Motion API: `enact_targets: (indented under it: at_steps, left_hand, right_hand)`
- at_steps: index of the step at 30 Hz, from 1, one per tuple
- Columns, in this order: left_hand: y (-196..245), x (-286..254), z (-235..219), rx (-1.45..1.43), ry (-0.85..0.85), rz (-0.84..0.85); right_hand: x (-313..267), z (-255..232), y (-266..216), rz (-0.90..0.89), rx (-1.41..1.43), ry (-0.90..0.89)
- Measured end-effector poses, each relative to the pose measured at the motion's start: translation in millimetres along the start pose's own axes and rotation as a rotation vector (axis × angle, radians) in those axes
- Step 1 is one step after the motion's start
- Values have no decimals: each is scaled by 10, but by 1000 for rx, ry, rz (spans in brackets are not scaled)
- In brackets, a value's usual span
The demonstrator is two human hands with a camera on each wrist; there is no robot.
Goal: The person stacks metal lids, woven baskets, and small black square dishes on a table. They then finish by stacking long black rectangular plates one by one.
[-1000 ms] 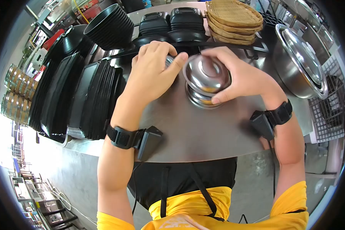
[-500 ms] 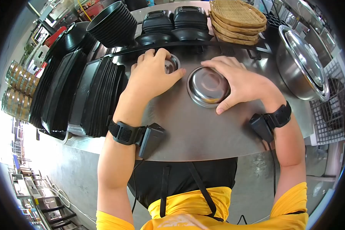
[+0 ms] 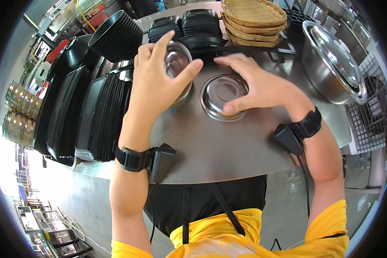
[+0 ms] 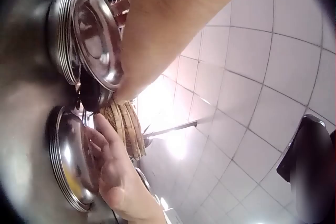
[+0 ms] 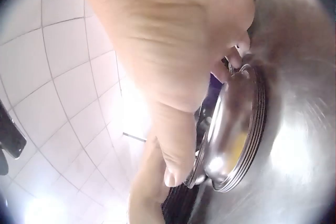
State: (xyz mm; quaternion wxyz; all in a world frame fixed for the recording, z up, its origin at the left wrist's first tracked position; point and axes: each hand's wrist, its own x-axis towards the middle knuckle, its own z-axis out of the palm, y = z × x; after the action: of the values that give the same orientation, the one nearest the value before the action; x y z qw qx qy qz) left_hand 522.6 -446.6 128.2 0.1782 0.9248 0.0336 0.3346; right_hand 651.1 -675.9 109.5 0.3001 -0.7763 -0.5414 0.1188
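Several steel bowls stand nested and upright under my left hand (image 3: 152,84). Their top bowl (image 3: 178,64) (image 4: 97,35) is raised and tilted, its rim apart from the stack (image 4: 63,32), with the fingers at the far rim and the thumb at the near side; the exact contact is partly hidden. To the right, another stack of bowls (image 3: 219,103) (image 4: 68,155) (image 5: 233,134) lies upside down on the steel table (image 3: 202,150). Over its right side my right hand (image 3: 258,86) (image 5: 173,45) hovers, fingers spread, thumb above the dome, holding nothing.
Rows of black trays (image 3: 103,116) line the left side, with a stack of black bowls (image 3: 116,36) behind. Black dishes (image 3: 202,21) and woven baskets (image 3: 253,19) stand at the back. A large lidded steel pot (image 3: 331,64) is at the right.
My right hand set a bowl upside down on the right stack, then loosened and lifted off it. At the left stack, the top bowl has risen and tilted with my left hand.
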Motion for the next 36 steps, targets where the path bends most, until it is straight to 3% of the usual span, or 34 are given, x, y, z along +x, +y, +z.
enact_targets:
  at_steps: [1,4,7,8,12,13,14,15,17,19,21,23,36]
  left_hand:
    - [25,16,-10,-2,-2,3]
    - [91,24,7,-667,-6,78]
    - [166,-48,144,-920,-51,198]
    - [212,-58,143,-911,-70,180]
    - [98,-20,138,-751,-95,162]
    - [95,-19,109,-750,-94,161]
    - [133,4,25,-655,-115,18]
    - [143,20,-30,-557,-135,-122]
    - [5,20,45,-425,-112,-125]
    - [-75,-15,57,32,-174,-133]
    - [-102,-59,91,57,-192,-187]
    - [-100,-99,110,158,-367,-241]
    - [-148,-107,138,142,-324,-205]
  right_hand:
    - [26,19,16,-84,87,86]
    - [-5,-5,-137,-111,299,141]
    - [32,54,-170,-186,574,179]
    - [45,70,-172,-237,705,183]
    - [32,14,-163,-175,696,162]
    - [32,-29,-126,-145,517,128]
    - [21,-55,-97,-116,339,93]
    - [1,-59,-79,-118,337,91]
    - [-17,-72,-55,-35,142,15]
    - [-33,-63,-40,-16,82,-39]
    - [-66,12,0,-34,-137,-91]
    - [-61,14,-4,-32,-130,-118]
    - [-120,-21,-41,-8,-229,-286]
